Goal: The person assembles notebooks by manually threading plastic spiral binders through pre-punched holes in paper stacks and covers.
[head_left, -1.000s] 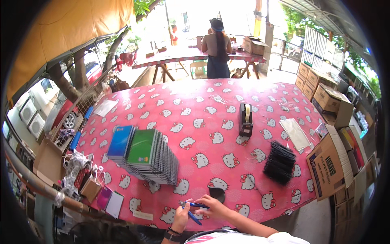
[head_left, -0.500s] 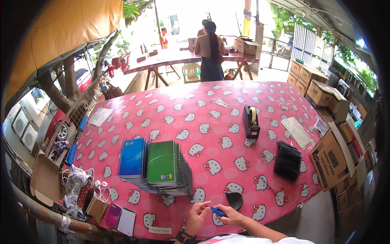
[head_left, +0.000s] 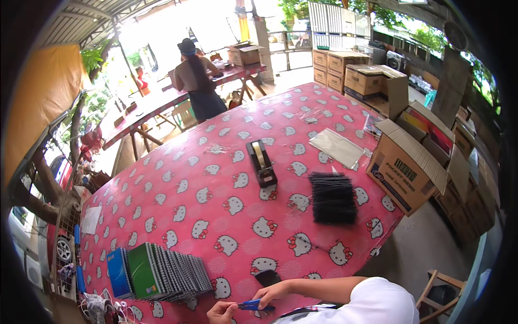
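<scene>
**Blue tool held between both hands at the table's near edge**

Blue tool (head_left: pixel 249 305), small and thin, lies crosswise between the two hands at the bottom of the head view, just over the near edge of the pink table (head_left: pixel 216 178). What kind of tool it is cannot be told. The left hand (head_left: pixel 222 312) pinches its left end with fingers drawn narrow. The right hand (head_left: pixel 275 294) closes its fingers on the right end, the forearm running off to the right into a white sleeve (head_left: pixel 377 302).

Just above the hands a small black piece (head_left: pixel 267 277) rests on the cloth. To the left, a fanned row of notebooks (head_left: pixel 162 272) lies flat, green and blue covers on top. Toward the middle of the table stands a black tape dispenser (head_left: pixel 261 163), and right of it a stack of black combs (head_left: pixel 333 197). Beyond that lies a clear plastic sleeve (head_left: pixel 338 148).

Off the table's right edge an open cardboard box (head_left: pixel 407 167) stands with its flaps up; coloured book spines show in a box behind it (head_left: pixel 431 127). Closed cartons (head_left: pixel 350 70) are stacked farther back. A person in a dark hat (head_left: pixel 195 81) stands at a far red table (head_left: pixel 162 102), where another open box (head_left: pixel 245 54) sits; its contents are hidden.
</scene>
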`<control>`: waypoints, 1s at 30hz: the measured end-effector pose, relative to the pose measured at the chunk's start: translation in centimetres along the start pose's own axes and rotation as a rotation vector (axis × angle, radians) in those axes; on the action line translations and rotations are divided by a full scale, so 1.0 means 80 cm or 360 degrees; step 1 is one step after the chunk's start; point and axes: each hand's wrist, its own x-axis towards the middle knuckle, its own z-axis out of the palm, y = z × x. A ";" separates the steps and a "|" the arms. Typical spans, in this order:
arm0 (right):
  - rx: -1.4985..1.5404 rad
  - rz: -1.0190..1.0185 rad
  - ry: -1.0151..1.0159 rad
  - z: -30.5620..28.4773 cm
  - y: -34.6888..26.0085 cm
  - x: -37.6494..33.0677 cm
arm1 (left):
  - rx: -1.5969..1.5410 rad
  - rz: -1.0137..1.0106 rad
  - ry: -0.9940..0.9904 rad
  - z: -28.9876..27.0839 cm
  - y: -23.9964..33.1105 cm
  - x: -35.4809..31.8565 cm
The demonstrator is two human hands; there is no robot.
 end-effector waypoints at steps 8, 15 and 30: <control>-0.0848 -0.0081 0.0484 0.020 -0.016 -0.002 | 0.0079 -0.0136 0.0303 -0.007 -0.023 -0.016; -0.1672 -0.0376 0.0845 0.038 -0.021 -0.001 | -0.0049 -0.0275 0.0492 -0.001 -0.029 -0.019; -0.0890 -0.0214 0.0700 0.042 0.009 0.000 | -0.0231 0.0006 0.0483 0.015 -0.042 -0.027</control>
